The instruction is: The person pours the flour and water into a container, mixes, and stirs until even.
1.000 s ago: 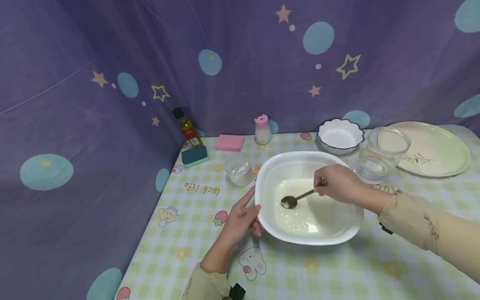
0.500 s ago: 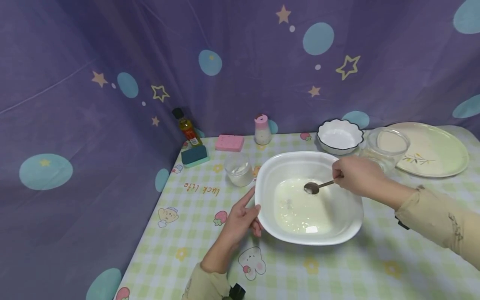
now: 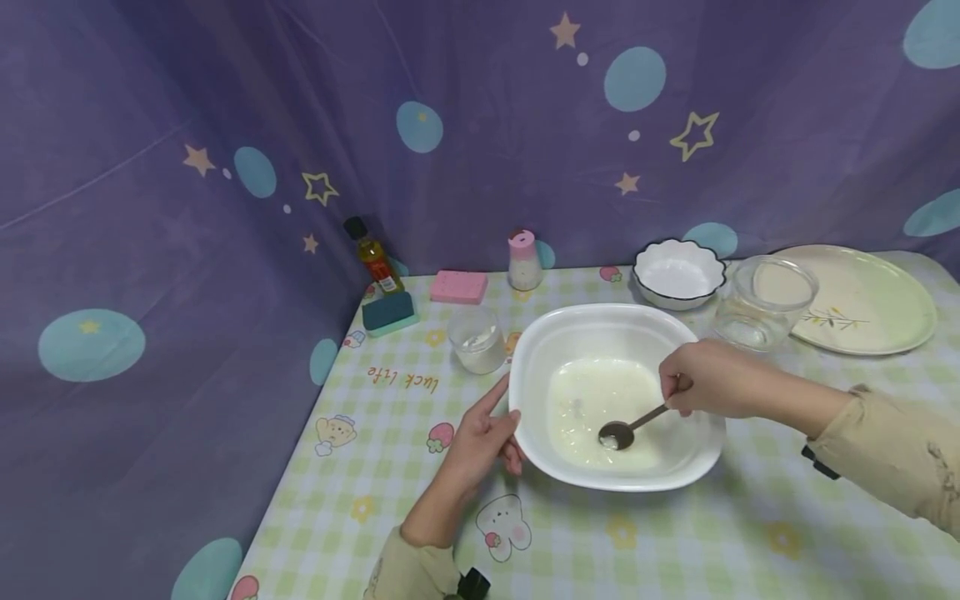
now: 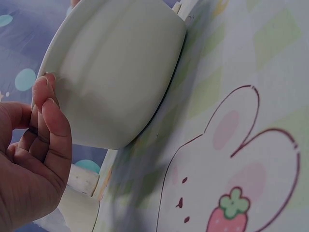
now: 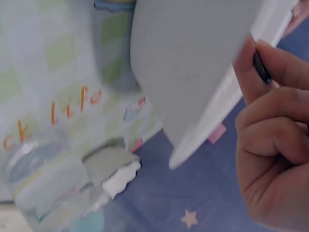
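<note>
A white basin [image 3: 551, 329] with a pale, milky liquid [image 3: 592, 392] in its bottom stands on the tablecloth. My right hand [image 3: 708, 379] pinches the handle of a dark metal spoon [image 3: 617, 435] over the basin's right side. The spoon's bowl is low in the basin, at the liquid. At the left rim my left hand [image 3: 480, 437] grips the basin. The left wrist view shows curled fingers [image 4: 57, 130] at the outside of the rim. In the right wrist view the handle end sticks out between thumb and finger of the right hand [image 5: 275, 130].
A glass jar [image 3: 765, 304], a scalloped bowl [image 3: 678, 271] and an oval plate [image 3: 892, 300] stand behind right. A small tub of white powder [image 3: 477, 342], a pink-topped shaker [image 3: 525, 262], a pink sponge [image 3: 459, 287], a green sponge [image 3: 390, 313] and an oil bottle [image 3: 375, 258] stand behind left.
My right hand has moved the spoon from the left part of the basin to the right, then toward the near side. The left hand and basin stay put.
</note>
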Motion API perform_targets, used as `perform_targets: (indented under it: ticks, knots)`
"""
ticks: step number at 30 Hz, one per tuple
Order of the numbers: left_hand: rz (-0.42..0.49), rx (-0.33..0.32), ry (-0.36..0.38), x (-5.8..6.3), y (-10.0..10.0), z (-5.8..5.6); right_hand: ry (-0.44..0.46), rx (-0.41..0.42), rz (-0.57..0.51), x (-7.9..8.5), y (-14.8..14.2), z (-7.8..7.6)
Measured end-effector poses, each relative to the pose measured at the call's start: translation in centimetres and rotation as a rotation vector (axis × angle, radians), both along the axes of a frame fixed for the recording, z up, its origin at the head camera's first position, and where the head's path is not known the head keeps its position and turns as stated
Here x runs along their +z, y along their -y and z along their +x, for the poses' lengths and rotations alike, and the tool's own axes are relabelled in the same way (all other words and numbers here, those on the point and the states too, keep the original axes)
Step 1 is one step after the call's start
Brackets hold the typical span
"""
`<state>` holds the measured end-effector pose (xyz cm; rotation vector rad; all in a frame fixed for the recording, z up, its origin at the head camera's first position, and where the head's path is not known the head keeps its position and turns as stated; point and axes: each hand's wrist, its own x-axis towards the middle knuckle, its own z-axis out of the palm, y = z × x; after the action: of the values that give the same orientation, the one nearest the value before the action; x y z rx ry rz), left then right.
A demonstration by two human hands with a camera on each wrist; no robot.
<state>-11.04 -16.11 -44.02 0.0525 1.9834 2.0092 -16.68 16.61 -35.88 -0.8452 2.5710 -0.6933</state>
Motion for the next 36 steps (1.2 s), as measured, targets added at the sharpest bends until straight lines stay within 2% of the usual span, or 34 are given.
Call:
perform_targets:
  ticks: [7,12,18,23,26,29,36]
  knots:
    - [0.000,0.006,0.002,-0.1,0.0,0.0,-0.124,-0.009,-0.048,-1.5,2.7,0.2]
    - [0.005,0.004,0.002,-0.1,-0.1,0.1,-0.147,-0.068,-0.026,-1.9,3.8,-0.5]
    - [0.006,0.001,0.015,-0.1,-0.1,0.0,-0.227,-0.174,0.043,-1.7,3.1,-1.7]
    - [0.006,-0.001,0.016,0.0,-0.1,0.0,-0.315,-0.227,0.112,-0.8,1.6,-1.9]
    - [0.003,0.004,0.018,0.0,-0.1,0.0,-0.322,-0.209,0.146,0.1,0.9,-1.7]
    - [0.002,0.010,0.019,0.0,-0.1,0.0,-0.293,-0.147,0.147,0.8,0.4,-1.5]
    - [0.007,0.006,0.008,0.1,-0.1,0.0,-0.176,-0.014,0.025,0.5,0.7,-0.5]
